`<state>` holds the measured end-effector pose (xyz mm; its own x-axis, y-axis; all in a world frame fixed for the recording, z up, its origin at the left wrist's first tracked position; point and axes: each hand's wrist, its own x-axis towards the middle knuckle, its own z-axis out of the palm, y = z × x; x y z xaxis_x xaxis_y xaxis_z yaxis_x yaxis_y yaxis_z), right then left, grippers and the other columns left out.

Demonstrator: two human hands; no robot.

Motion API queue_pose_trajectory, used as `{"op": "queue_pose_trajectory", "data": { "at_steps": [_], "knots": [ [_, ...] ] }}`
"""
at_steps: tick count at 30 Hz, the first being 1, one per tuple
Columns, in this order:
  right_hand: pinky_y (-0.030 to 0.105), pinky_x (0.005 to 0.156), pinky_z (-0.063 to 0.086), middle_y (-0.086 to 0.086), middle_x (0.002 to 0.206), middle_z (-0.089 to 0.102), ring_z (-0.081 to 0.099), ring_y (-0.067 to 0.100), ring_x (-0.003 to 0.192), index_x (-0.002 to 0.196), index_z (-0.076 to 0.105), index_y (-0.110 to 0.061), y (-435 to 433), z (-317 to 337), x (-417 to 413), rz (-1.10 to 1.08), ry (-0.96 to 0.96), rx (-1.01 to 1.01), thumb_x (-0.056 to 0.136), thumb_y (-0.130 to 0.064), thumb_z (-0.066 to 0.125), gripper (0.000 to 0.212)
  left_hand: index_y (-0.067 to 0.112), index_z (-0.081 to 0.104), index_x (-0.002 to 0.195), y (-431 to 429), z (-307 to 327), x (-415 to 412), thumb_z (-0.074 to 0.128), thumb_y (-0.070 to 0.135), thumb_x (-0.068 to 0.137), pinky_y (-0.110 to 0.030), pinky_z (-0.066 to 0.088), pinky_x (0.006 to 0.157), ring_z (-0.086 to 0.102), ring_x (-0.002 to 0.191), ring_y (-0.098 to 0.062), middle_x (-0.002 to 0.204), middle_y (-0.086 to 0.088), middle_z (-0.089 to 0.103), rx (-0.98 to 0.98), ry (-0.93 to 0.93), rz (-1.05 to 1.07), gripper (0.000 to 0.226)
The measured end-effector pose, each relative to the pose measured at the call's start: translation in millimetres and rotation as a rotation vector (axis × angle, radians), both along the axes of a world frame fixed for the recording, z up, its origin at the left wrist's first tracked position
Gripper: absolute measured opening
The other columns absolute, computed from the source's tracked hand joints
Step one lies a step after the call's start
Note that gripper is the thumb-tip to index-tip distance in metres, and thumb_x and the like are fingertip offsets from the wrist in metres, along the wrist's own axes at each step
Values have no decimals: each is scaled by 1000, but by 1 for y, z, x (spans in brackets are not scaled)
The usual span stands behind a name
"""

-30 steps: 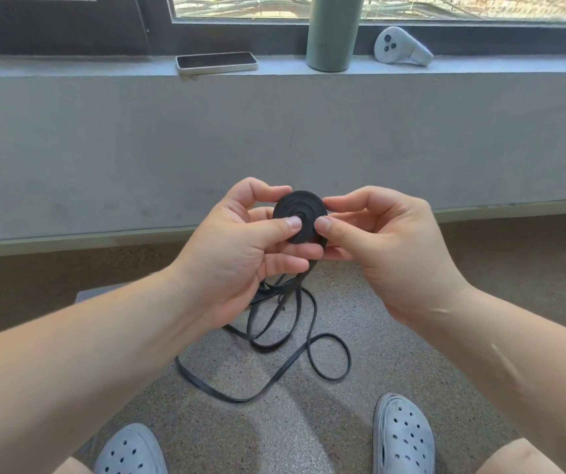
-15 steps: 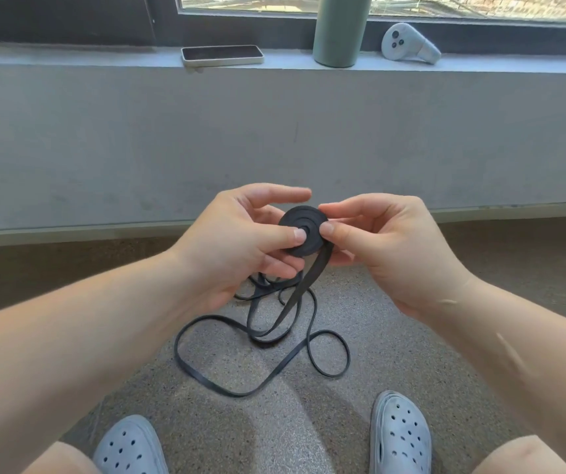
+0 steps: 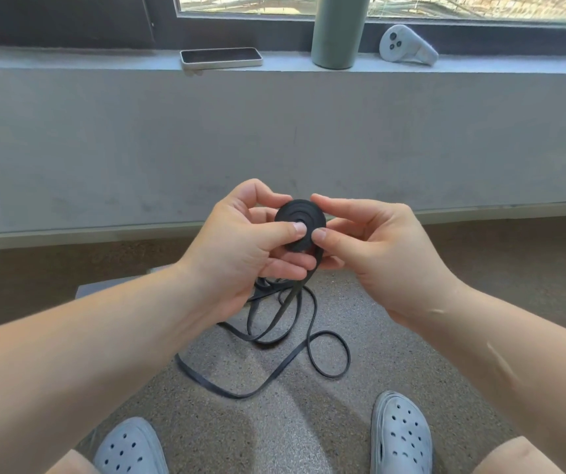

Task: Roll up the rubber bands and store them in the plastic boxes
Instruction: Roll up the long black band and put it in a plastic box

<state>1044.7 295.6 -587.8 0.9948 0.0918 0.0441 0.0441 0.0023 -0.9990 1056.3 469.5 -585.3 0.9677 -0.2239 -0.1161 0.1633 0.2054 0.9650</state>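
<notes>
Both thumbs have shifted on the coiled band (image 3: 300,224), pinched between left hand (image 3: 244,248) and right hand (image 3: 374,248) fingers; its tail hangs toward 6 o'clock.

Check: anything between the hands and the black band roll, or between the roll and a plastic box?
Nothing between the hands and the roll: left hand and right hand already pinch it, loose tail trailing onto the floor. No plastic box is clearly in view, so that path cannot be judged.
</notes>
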Motion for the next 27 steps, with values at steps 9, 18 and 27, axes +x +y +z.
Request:
{"op": "queue_pose_trajectory", "data": {
  "at_steps": [9,18,27],
  "knots": [
    [16,63,51,4,79,74,64,4,61,120,69,-8,-14,9,6,149,-4,-154,92,11,62,35,11,62,110,11,7,9,66,-8,89,-36,57,53,66,55,-32,84,-10,70,241,-142,-126,29],
    [34,68,60,23,87,74,74,27,75,92,69,-7,-11,6,9,-22,17,-58,85,-1,76,11,12,69,107,1,1,4,63,-9,91,-31,60,52,68,53,-27,83,-10,71,70,-80,16,28],
    [39,70,61,22,88,75,75,31,79,87,69,-2,-1,7,5,-103,7,100,85,3,73,8,13,58,105,-2,2,0,59,-7,94,-30,60,50,69,56,-29,84,-10,69,-101,-58,59,24]
  ]
}}
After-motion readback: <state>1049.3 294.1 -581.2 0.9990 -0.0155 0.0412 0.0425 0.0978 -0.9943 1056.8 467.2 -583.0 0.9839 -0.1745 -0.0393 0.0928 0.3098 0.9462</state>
